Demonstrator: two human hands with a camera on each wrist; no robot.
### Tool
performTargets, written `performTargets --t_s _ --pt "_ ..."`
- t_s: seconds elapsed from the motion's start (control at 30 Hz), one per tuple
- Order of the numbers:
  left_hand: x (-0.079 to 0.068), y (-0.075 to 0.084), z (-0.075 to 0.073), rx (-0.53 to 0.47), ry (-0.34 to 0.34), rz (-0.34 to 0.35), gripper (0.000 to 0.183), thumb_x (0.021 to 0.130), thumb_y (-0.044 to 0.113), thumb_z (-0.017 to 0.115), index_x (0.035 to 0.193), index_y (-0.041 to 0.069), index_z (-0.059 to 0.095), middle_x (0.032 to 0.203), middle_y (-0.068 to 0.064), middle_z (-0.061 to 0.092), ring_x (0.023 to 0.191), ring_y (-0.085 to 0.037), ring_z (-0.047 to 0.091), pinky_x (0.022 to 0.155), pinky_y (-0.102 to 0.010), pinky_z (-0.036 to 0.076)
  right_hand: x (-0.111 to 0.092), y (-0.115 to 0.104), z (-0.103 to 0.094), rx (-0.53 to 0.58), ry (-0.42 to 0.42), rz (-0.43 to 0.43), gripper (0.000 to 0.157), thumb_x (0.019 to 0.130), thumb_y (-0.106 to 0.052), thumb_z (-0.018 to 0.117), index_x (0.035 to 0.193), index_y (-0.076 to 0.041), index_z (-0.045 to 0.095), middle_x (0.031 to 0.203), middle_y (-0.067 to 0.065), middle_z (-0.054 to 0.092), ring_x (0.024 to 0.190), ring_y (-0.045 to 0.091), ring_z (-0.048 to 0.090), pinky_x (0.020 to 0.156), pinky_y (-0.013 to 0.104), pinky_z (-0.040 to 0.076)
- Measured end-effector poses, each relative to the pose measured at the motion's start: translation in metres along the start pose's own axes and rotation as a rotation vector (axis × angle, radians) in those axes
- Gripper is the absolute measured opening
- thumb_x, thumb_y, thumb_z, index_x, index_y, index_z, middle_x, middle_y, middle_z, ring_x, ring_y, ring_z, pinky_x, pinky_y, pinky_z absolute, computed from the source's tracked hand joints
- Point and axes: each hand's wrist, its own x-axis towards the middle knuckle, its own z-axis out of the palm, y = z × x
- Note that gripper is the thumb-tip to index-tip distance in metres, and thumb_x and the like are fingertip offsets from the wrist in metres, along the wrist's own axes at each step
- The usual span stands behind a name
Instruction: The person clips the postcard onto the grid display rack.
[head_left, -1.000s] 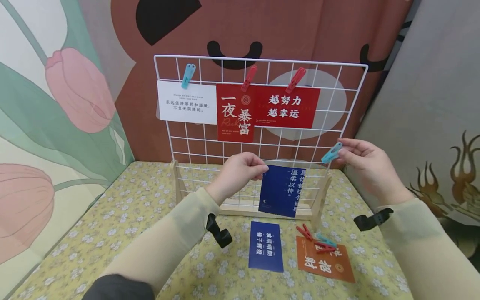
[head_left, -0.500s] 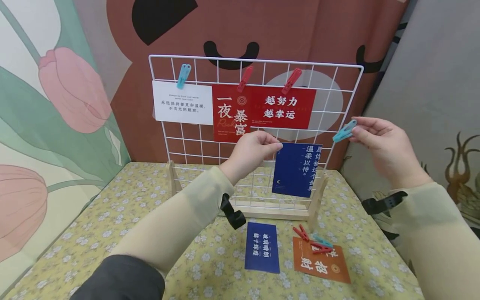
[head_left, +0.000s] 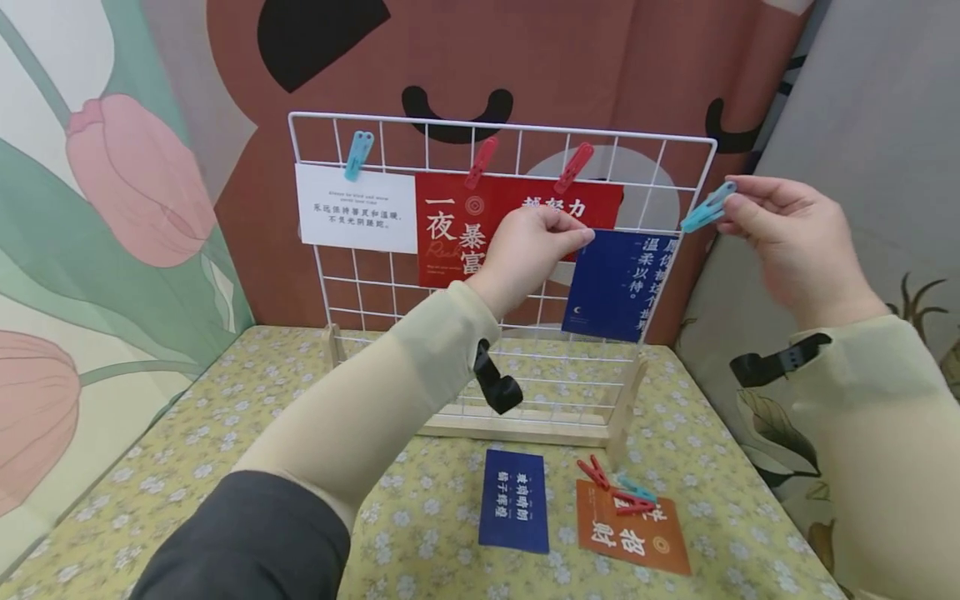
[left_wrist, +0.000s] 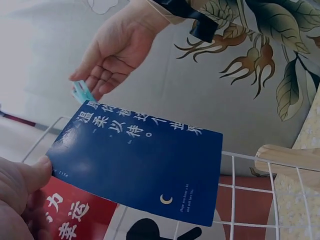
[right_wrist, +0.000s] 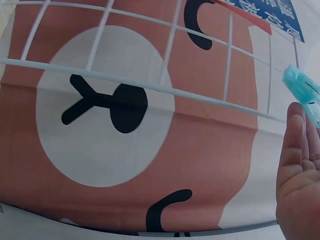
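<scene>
In the head view, my left hand (head_left: 528, 254) pinches the upper left corner of a dark blue card (head_left: 611, 292) with white lettering and a small moon. The card hangs in front of the right part of a white wire grid rack (head_left: 502, 127), overlapping a red card (head_left: 609, 204) clipped there. Just beyond its upper right corner, my right hand (head_left: 806, 246) pinches a light blue clothespin (head_left: 708, 208) between thumb and fingers. The left wrist view shows that clothespin (left_wrist: 82, 92) right by the card's far corner (left_wrist: 90, 107). Thumb and palm show at the right wrist view's edge.
A white card (head_left: 356, 208) and a red card (head_left: 442, 237) also hang on the rack, each under a clothespin. On the flowered tablecloth (head_left: 187, 467) lie another blue card (head_left: 514, 500) and an orange card (head_left: 637, 546), with loose red clothespins (head_left: 632, 502) and a blue one.
Both hands have risen and moved right, carrying the blue card and the light blue clothespin up to the rack's upper right area. The view has shifted slightly; the clipped cards stay put.
</scene>
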Motion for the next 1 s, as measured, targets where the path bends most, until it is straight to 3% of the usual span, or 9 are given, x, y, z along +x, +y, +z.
performTargets --t_s 0.23,0.43,0.67,1.0 --pt "0.018 0.014 0.006 0.005 0.017 -0.042 0.019 0.090 0.037 0.067 0.101 0.023 0.072 0.092 0.011 0.067 0.090 -0.008 0.058 0.080 -0.030 0.048 0.015 -0.012 0.000 0.018 0.032 -0.030 0.038 0.081 -0.008 0.076 0.116 0.001 0.067 0.102 0.008 0.068 0.084 0.016 0.064 0.073 0.017 0.052" --pt "0.030 0.025 0.018 0.061 0.058 -0.076 0.022 0.089 0.041 0.066 0.104 0.026 0.073 0.091 0.014 0.067 0.086 -0.006 0.057 0.076 -0.028 0.047 0.024 -0.020 0.001 0.051 0.032 -0.063 0.036 0.080 -0.005 0.076 0.114 0.002 0.068 0.101 0.009 0.069 0.081 0.016 0.064 0.070 0.018 0.053" --pt "0.039 0.031 0.030 0.112 0.101 -0.091 0.024 0.090 0.043 0.064 0.106 0.028 0.073 0.090 0.013 0.068 0.084 -0.004 0.057 0.072 -0.027 0.048 0.035 -0.022 0.013 -0.025 0.038 -0.070 0.032 0.080 -0.010 0.077 0.109 0.001 0.069 0.094 0.007 0.070 0.078 0.015 0.062 0.068 0.016 0.051" --pt "0.043 0.035 0.033 0.158 0.137 -0.100 0.024 0.091 0.044 0.062 0.106 0.028 0.073 0.083 0.013 0.067 0.079 -0.004 0.057 0.071 -0.027 0.047 0.045 -0.013 0.031 -0.155 0.097 -0.075 0.033 0.077 -0.020 0.079 0.104 -0.002 0.072 0.088 0.003 0.070 0.075 0.014 0.058 0.067 0.016 0.048"
